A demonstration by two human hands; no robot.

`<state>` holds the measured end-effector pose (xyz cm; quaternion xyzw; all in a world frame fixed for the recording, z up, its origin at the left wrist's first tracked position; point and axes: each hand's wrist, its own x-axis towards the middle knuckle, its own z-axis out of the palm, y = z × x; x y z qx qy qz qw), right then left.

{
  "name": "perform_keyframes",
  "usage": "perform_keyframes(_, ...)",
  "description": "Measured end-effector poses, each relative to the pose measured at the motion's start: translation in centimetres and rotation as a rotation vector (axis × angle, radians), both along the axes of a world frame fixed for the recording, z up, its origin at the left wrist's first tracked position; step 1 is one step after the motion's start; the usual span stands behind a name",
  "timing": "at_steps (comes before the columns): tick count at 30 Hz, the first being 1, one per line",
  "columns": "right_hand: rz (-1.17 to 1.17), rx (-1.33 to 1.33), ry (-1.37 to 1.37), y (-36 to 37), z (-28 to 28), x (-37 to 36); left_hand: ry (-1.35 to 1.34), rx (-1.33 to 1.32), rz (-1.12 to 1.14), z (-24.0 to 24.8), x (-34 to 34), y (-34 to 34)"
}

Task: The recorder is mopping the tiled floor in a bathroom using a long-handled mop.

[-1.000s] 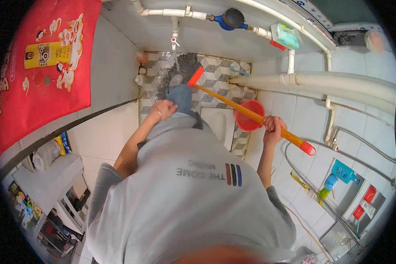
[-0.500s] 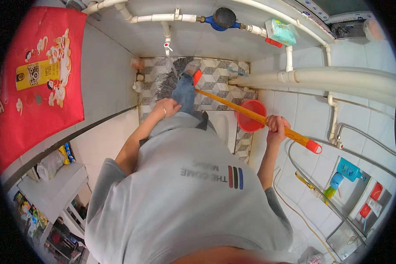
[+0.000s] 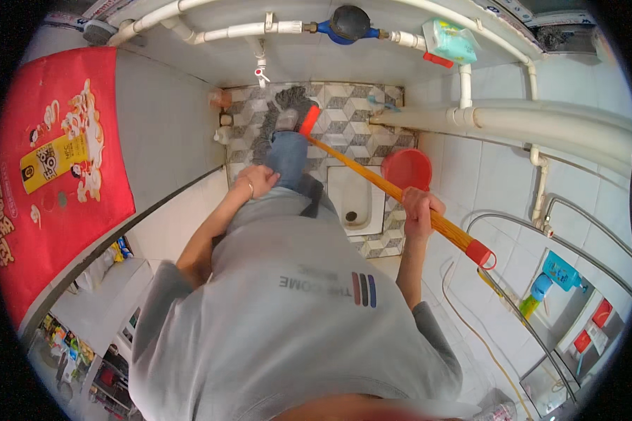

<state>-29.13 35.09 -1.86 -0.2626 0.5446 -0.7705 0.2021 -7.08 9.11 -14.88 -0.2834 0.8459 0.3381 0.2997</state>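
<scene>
Right hand (image 3: 420, 210) fingers clenched round orange mop handle (image 3: 372, 179), left hand (image 3: 256, 181) loosely curled, red banner (image 3: 49, 168) left

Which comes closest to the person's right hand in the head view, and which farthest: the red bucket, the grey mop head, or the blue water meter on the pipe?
From the right hand:
1. Red bucket, just above the hand, on the floor beside the squat pan.
2. Grey mop head, farther up and left, on the patterned tiles.
3. Blue water meter, farthest, on the white pipe at the top.

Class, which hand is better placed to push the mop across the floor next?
Probably the right hand: it already grips the orange mop handle. The left hand rests on the person's jeans, off the handle.
</scene>
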Motion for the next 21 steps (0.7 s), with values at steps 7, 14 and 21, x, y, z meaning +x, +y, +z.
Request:
perform_keyframes(7, 0.030, 0.172, -0.023, -2.3, 0.8, 0.0, 0.081, -0.065, -0.013, -0.4, 0.0, 0.9)
perform_keyframes(14, 0.071, 0.231, -0.014, -5.3, 1.4, 1.6, 0.203, -0.005, 0.058, -0.5, -0.6, 0.6)
perform_keyframes(21, 0.088, 0.212, 0.006, -6.2, 1.4, 2.7, 0.194, -0.071, 0.084, -4.0, 0.3, 0.3)
